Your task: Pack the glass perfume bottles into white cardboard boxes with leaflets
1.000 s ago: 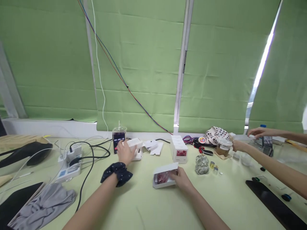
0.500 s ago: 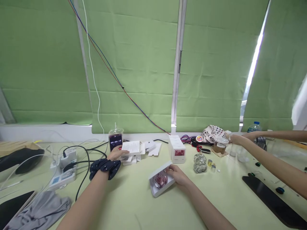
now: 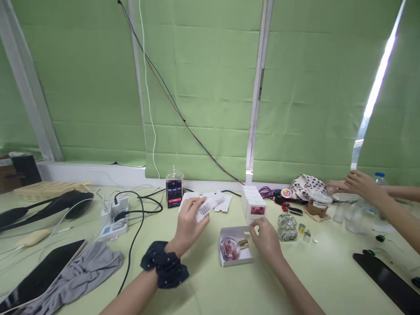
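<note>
My left hand (image 3: pixel 189 222), with a dark dotted scrunchie (image 3: pixel 164 265) on its wrist, grips a flat white carton with a barcode (image 3: pixel 208 206) a little above the pale green table. My right hand (image 3: pixel 267 235) rests at the right edge of an open white box (image 3: pixel 235 260). Its fingers are curled against the box's raised flap. Inside the box lies a round glass bottle with pink contents and a gold cap (image 3: pixel 231 246).
A stack of white boxes (image 3: pixel 253 204), loose white cartons (image 3: pixel 223 202), a phone showing a timer (image 3: pixel 173 194), a glass bottle (image 3: pixel 286 226) and small gold caps (image 3: pixel 302 228) stand behind. A power strip with cables (image 3: pixel 113 222), grey cloth (image 3: pixel 80 271) lie left. Another person's hands (image 3: pixel 357 184) handle clear cups at the right.
My left hand lifted a white barcode carton from the pile near the phone and brought it toward me. The open box with the pink bottle now lies flat, my right hand at its edge.
</note>
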Tool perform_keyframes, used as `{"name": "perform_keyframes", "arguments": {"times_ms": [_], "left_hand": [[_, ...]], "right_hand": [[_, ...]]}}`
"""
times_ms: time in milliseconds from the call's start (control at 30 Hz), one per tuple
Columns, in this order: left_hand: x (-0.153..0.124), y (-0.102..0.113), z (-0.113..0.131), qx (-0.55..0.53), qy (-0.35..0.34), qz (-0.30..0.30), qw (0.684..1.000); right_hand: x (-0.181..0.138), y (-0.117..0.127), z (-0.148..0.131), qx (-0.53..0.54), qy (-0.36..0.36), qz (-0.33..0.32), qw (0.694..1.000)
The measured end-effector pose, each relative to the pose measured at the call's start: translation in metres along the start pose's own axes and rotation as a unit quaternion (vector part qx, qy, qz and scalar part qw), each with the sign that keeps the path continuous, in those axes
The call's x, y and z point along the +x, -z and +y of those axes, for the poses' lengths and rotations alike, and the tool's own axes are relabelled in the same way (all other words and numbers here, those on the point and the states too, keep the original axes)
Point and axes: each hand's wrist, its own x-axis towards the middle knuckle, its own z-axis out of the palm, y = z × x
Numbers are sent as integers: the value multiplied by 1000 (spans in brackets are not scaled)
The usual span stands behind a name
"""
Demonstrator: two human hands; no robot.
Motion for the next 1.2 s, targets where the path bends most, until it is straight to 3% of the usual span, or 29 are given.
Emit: {"name": "perform_keyframes", "arguments": {"times_ms": [33, 100, 200, 333, 433, 600, 833, 933, 1033, 1100, 1200], "left_hand": [[-8, -3, 10, 14, -32, 3, 999], [-22, -12, 26, 13, -91, -18, 996], [-35, -20, 37, -21, -112, -102, 988], [-30, -11, 34, -68, -118, -262, 956], [-18, 3, 29, -77, -112, -325, 936], [-13, 10, 35, -22, -103, -308, 945], [-19, 1, 41, 59, -141, -275, 949], [-15, 6, 38, 52, -133, -278, 950], [-11, 15, 27, 12, -111, -278, 954], [-6, 22, 15, 14, -109, -262, 959], [6, 31, -8, 60, -114, -220, 967]], "right_hand": [[-4, -2, -15, 30, 24, 10, 999], [-14, -8, -45, 176, 25, -78, 981], [-21, -16, -71, 351, -36, -208, 912], [-19, -11, -67, 418, -56, -242, 874], [-18, -7, -55, 426, -54, -280, 859], [-25, -16, -54, 409, -33, -302, 861], [-30, -27, -57, 308, -24, -211, 928], [-28, -26, -53, 355, -47, -205, 911], [-24, -17, -50, 429, -56, -255, 865], [-19, -8, -48, 439, -45, -260, 859], [-12, 6, -39, 365, -6, -180, 914]]}}
